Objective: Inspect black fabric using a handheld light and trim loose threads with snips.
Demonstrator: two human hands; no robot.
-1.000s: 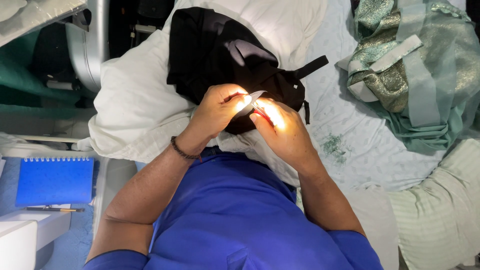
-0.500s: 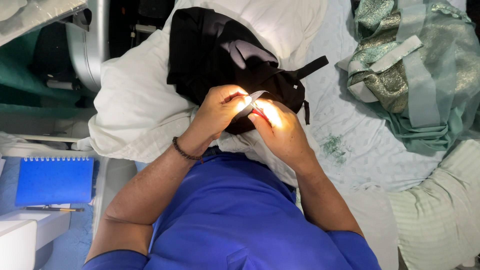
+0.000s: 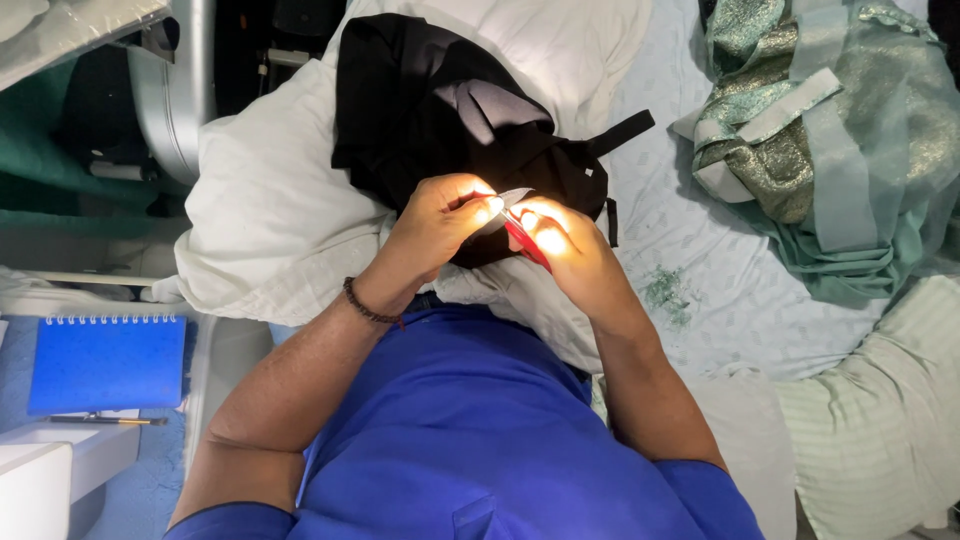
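Head view: both hands' fingers [image 3: 495,207] pinch a red-handled blade [image 3: 518,222] over black fabric [image 3: 450,110].

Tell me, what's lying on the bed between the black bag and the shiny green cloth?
Only pale patterned bedsheet shows between the black bag and the shiny green cloth in the head view; the bag's strap pokes into it.

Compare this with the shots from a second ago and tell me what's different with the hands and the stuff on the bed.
Almost nothing. The left hand and right hand stay pressed together over the black garment, both still pinching the small red-handled tool; the fingers shifted only slightly. Nothing was picked up or let go. The white pillow, green fabric and blue notebook lie where they were.
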